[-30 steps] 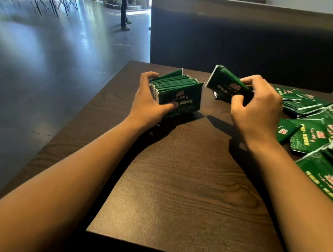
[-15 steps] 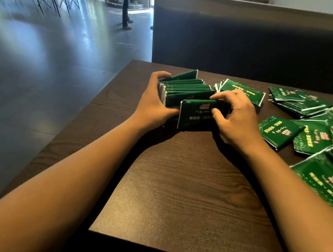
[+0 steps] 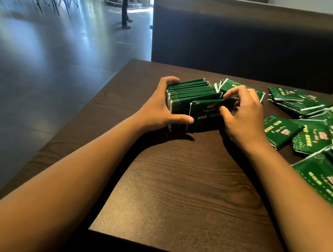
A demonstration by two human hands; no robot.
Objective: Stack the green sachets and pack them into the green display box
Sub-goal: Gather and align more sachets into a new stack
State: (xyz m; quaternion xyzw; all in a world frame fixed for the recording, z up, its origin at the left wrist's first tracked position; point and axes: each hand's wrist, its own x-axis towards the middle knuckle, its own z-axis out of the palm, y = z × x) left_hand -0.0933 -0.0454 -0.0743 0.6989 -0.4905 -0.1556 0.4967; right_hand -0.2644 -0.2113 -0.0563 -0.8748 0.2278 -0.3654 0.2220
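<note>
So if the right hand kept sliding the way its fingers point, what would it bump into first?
Probably the upright stack of sachets that the left hand braces; the right hand already pinches the front sachet against it.

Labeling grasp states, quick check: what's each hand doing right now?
Left hand: grips the upright stack of sachets.
Right hand: pinches the front sachet against that stack.

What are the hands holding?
The left hand grips the sachet stack by its left end; the right hand pinches the front sachet at its right end.
</note>
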